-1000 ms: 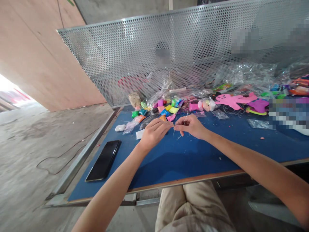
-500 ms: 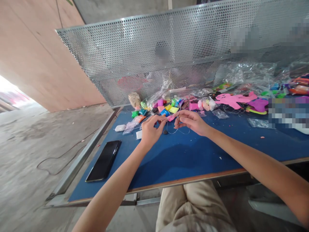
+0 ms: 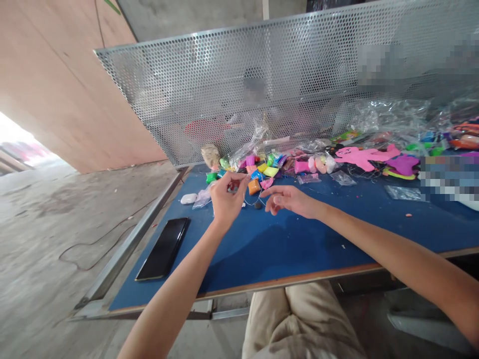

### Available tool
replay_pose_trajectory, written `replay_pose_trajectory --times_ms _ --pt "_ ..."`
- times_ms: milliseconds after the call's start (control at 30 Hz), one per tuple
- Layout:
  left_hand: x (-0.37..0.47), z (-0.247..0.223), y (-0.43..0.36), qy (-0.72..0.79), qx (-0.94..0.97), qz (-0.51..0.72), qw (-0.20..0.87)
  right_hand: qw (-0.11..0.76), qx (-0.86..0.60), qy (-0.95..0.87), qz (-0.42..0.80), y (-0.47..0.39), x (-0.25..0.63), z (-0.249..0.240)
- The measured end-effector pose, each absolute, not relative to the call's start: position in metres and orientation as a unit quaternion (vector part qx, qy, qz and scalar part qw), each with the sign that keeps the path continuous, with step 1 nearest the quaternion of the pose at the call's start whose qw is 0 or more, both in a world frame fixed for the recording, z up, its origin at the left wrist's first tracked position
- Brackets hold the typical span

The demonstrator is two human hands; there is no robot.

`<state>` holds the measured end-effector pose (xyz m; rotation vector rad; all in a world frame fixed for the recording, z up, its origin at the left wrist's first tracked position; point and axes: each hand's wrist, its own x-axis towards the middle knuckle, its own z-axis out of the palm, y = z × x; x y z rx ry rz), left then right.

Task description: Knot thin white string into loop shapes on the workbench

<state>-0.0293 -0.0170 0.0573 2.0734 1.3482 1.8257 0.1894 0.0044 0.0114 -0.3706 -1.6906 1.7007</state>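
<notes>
My left hand (image 3: 227, 198) is raised over the blue table, thumb and forefinger pinched on a thin pale thread (image 3: 246, 201). The thread sags in a loop between my hands. Facing it, my right hand (image 3: 290, 199) has its forefinger stretched out and its thumb against the other curled fingers, where the thread's other side seems to run in. Just beyond the gap between the hands lie an orange packet (image 3: 253, 187) and a pink piece (image 3: 267, 184). A small dark round lump (image 3: 258, 205) rests on the table below the loop.
A black phone (image 3: 162, 248) and a white case (image 3: 188, 198) lie at left on the blue table (image 3: 277, 259). Colourful packets (image 3: 271, 171), clear bags and a pink flat figure (image 3: 361, 157) line the back, before a perforated metal panel (image 3: 224, 75).
My hands have moved apart, the left leftward and the right slightly lower. The pink piece by my fingertips now lies clear of them, and the orange packet has come into view.
</notes>
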Motion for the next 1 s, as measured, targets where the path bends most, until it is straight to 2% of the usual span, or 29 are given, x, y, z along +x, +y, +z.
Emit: replay_pose_trajectory --times_ms 67,167,400,600,767,1000 --pt "-0.03 0.058 -0.018 0.439 0.673 0.594 0.04 0.357 -0.153 -0.642 0.661 0.002 0.189 0.011" --pt "-0.03 0.062 -0.02 0.434 0.671 0.596 0.081 0.417 -0.172 -0.628 0.634 0.003 0.192 0.015" --pt "-0.021 0.074 -0.029 0.402 0.711 0.511 0.267 0.586 -0.218 -0.603 0.495 0.015 0.21 0.034" --pt "-0.012 0.077 -0.026 0.392 0.655 0.505 0.403 0.627 -0.252 -0.649 0.349 0.009 0.215 0.05" --pt "-0.004 0.089 -0.025 0.372 0.655 0.512 0.413 0.621 -0.229 -0.676 0.325 0.006 0.218 0.058" --pt "0.028 0.112 -0.011 0.313 0.639 0.614 0.341 0.616 -0.227 -0.651 0.38 0.013 0.215 0.056"
